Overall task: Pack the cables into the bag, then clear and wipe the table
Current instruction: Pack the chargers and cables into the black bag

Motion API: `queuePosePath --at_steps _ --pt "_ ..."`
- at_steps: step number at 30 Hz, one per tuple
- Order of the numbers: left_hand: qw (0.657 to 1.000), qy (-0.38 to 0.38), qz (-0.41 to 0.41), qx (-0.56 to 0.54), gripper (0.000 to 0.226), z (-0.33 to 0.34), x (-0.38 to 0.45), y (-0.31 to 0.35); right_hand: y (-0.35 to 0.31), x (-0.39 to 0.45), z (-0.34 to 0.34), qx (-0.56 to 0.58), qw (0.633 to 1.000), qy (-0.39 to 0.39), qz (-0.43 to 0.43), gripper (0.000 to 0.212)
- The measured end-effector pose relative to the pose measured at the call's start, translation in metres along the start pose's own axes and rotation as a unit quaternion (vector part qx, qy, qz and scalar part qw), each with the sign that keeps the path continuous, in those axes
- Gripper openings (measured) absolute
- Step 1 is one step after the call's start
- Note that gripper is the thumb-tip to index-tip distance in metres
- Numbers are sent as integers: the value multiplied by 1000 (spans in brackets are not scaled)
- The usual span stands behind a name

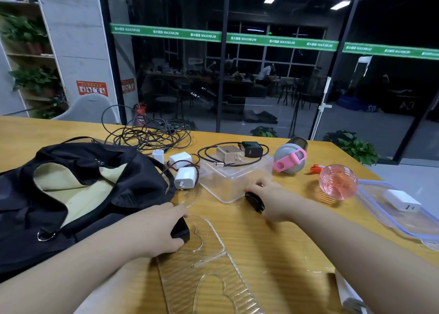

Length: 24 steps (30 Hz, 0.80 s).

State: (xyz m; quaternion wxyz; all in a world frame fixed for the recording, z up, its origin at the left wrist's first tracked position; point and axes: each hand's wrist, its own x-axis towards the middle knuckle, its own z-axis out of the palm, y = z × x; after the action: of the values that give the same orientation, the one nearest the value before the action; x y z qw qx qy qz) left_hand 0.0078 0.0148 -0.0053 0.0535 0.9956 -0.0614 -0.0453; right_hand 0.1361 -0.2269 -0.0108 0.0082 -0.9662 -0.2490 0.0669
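A black bag (78,190) lies open at the left of the yellow table (273,242), its cream lining showing. My left hand (154,228) grips a small black charger block (180,230) beside the bag's edge. My right hand (273,199) holds another black charger (255,202) against the front of a clear plastic box (228,180). A tangle of dark cables (147,133) lies behind the bag. Three white plug adapters (183,171) sit between bag and box. A gold charger (229,155), a black charger (253,148) and a looped cable rest on the box.
A grey bottle with a pink strap (291,158) lies behind a pink ribbed glass cup (338,181). A zip bag with a white adapter (401,202) is at the right. A clear ribbed tray (209,271) lies in front of me. A glass wall stands beyond the table.
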Motion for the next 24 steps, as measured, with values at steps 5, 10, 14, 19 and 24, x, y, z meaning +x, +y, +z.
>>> queuePosePath --at_steps 5,10,14,19,24 --pt "1000 5 11 -20 54 -3 1 -3 3 4 -2 -67 997 -26 -20 59" --pt "997 37 34 -52 55 -1 -2 -4 5 5 -9 -101 994 -19 -36 54" --pt "988 91 77 -98 57 -2 -7 -3 -6 -5 -24 -97 994 13 -52 48" --pt "951 258 38 -166 55 -23 -1 -14 -53 -8 -43 -17 987 104 -122 46" --pt "903 353 -124 -210 46 -61 36 -71 -109 31 -75 123 962 103 -222 46"
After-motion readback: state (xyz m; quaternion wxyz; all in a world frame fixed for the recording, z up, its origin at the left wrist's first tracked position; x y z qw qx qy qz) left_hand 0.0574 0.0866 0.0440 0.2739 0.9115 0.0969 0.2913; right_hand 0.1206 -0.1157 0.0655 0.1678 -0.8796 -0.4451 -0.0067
